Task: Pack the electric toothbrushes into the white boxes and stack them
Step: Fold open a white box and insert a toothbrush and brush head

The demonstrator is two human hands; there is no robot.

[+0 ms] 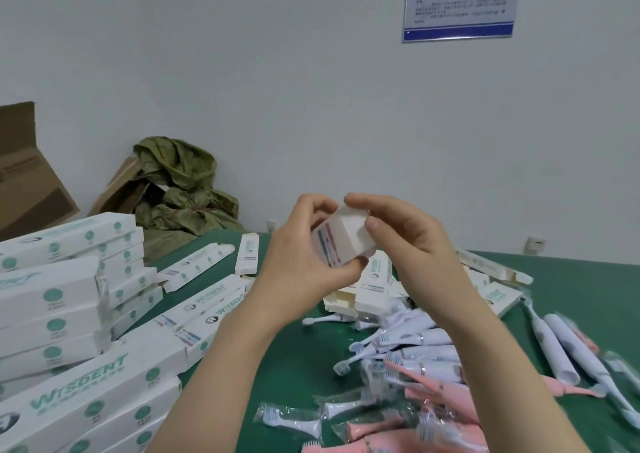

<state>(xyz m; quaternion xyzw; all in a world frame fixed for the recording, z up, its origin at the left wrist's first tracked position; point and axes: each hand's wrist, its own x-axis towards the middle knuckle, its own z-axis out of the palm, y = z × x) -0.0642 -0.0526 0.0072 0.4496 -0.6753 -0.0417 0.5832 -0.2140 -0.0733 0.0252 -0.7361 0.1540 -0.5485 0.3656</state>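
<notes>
Endwise, both hands (304,262) hold the white box (341,237), far end tilted upward.

Both hands hold one white box (343,241) end-on above the green table (298,348). The left hand (301,262) grips its body, while the right hand (412,244) pinches the open end flap between thumb and forefinger. From the held box, closed stacked boxes (52,300) lie at 8 o'clock, white and pink toothbrushes (415,348) at 5 o'clock, a green sack (183,182) at 10 o'clock, and a blue-edged wall notice (460,2) at 1 o'clock.
</notes>
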